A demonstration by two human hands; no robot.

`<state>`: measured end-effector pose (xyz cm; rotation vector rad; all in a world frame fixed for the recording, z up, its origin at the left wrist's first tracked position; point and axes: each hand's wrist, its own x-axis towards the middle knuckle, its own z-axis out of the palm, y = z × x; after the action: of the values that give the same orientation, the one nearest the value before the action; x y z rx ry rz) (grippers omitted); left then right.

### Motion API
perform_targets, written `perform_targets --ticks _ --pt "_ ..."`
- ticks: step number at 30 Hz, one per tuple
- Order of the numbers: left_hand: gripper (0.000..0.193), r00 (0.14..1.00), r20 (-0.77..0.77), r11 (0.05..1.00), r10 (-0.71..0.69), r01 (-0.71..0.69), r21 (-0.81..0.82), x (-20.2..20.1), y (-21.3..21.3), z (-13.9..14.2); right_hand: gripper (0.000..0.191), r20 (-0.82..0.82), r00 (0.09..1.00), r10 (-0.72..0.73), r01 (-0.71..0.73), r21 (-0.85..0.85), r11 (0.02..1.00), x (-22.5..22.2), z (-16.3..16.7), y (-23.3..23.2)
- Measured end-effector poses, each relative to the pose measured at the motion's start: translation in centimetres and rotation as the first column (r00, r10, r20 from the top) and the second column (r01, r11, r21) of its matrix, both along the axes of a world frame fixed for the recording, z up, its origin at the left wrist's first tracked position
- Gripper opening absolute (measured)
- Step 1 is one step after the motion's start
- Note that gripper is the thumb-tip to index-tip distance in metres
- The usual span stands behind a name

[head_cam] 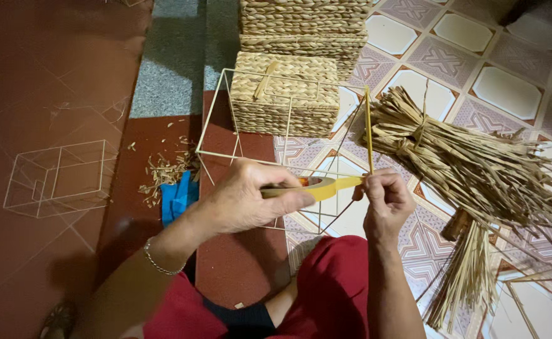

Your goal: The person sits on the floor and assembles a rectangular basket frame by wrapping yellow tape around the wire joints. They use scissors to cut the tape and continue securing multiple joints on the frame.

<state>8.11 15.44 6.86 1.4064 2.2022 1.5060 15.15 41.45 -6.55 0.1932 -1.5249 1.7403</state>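
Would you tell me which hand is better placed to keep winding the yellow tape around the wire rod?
Probably the left hand: it already holds the tape roll, with the strip running to the rod. The right hand pinches the rod where the tape meets it, steadying the wire frame.

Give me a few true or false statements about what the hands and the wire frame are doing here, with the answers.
1. The left hand holds a roll of yellow tape. True.
2. The right hand pinches a frame rod wrapped in yellow. True.
3. The woven basket lies behind the wire frame. True.
4. The bundle of dried straw lies on the person's left. False: it lies on the right.
5. The blue cloth covers the basket. False: it lies on the floor.
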Motion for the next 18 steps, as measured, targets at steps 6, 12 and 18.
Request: perform_targets --ticks 6,12,18 --pt "0.017 0.994 0.108 1.0 -0.007 0.009 -0.016 -1.8 -3.3 -0.1 0.016 -0.009 0.996 -0.093 0.093 0.041 0.995 -0.5 -1.0 1.1" --pt "0.017 0.947 0.32 0.995 0.005 0.028 -0.1 -2.7 -7.1 1.2 0.017 -0.009 0.993 -0.117 0.118 0.066 0.991 -0.7 -1.7 1.5" --pt "0.02 0.989 0.119 0.982 -0.083 0.101 -0.159 -2.0 -9.9 3.0 0.017 0.014 0.987 -0.157 0.155 0.096 0.983 -0.7 -1.7 1.2"
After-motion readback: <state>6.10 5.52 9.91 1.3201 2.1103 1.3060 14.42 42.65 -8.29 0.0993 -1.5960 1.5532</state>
